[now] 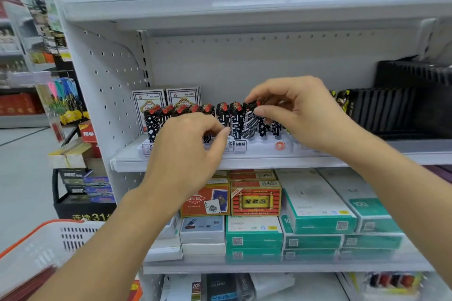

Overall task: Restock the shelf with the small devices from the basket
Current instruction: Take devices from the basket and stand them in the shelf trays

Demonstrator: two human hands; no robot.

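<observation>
Right hand [300, 115] pinching 1 upright lighter's [250, 122] red top — left hand [188, 144] loosely curled beside row.

Bright, even store light from overhead w/ no hard shadows, only soft shade under the upper shelf [244, 11] and a pale glare band along its front edge. Strong wide-angle distortion: shelf lines bow and the side panel [107, 85] leans toward the frame edges. Centre fairly sharp, but the basket [49, 247] at lower left, the boxes [318, 239] low down and the aisle at far left are soft/smeared, and the left hand [188, 151] shows slight motion blur.
</observation>
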